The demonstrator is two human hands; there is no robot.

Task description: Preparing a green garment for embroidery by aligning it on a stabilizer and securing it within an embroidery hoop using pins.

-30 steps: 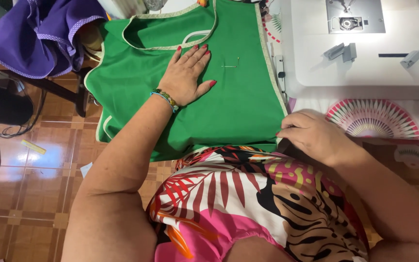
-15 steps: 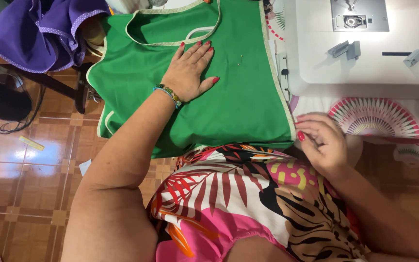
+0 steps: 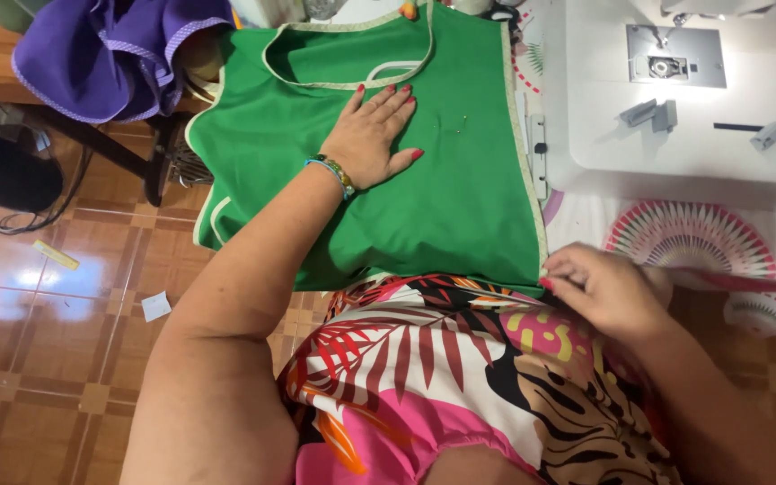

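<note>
- Here, the green garment lies spread across the table and over my lap, just beside the white sewing machine; its neckline and side edges already carry pale binding.
- The purple cloth sits heaped at the table's far left, apart from my work.
- My left hand lies flat, fingers spread, pressing the green cloth smooth.
- My right hand pinches the garment's lower right corner at the bound edge; the bottom hem, I judge, is left to finish.
- One pin stands in the cloth near my left fingertips.
</note>
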